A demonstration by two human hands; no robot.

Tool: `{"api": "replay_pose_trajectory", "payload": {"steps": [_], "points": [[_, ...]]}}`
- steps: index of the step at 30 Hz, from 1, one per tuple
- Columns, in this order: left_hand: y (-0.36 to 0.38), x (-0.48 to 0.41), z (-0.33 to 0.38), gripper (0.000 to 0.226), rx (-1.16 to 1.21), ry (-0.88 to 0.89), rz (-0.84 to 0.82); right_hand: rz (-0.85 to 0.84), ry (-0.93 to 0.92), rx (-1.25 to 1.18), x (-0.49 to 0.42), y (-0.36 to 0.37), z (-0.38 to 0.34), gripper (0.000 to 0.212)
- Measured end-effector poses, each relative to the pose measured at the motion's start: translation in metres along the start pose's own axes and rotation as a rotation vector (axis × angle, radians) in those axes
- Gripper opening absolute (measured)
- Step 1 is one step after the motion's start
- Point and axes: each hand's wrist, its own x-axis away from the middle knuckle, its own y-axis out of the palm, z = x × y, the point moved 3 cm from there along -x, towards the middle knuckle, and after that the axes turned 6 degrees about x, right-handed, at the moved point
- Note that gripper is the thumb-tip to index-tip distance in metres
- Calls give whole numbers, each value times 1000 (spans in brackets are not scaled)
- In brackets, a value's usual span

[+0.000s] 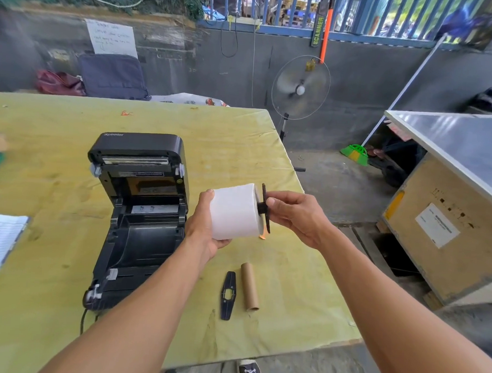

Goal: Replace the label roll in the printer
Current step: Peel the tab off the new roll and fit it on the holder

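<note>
The person holds a fresh white label roll (235,213) above the yellow bench (256,135), just right of the open printer (139,217). The left hand (205,230) cups the roll's left end from below, fingers wrapped under it and thumb over the top, while the right hand (291,214) pinches the black spindle (265,208) with its flange against the roll's right end. The step in hand appears to be seating the spindle through the new roll's core. On the bench nearer the person lie the spent cardboard core (250,286) and, just left of it, a loose black guide plate (227,295) (likely the spindle's second flange, though that is a guess). The printer's lid stands raised and its roll bay looks empty. Next, the plate probably has to go onto the spindle's free end, then the assembly must be lowered into the bay with the spindle ends meeting their slots.
</note>
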Motion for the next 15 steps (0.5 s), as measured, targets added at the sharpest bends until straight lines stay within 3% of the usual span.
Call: {"api": "replay_pose_trajectory", "payload": {"steps": [4, 8, 15], "points": [[-10, 15, 6, 39, 27, 7, -18, -17, -4, -51, 13, 12, -2, 21], [-21, 32, 8, 45, 28, 1, -55, 8, -33, 45, 33, 27, -8, 24], [-46, 55, 0, 44, 2, 17, -47, 81, -45, 65, 66, 45, -2, 16]]}}
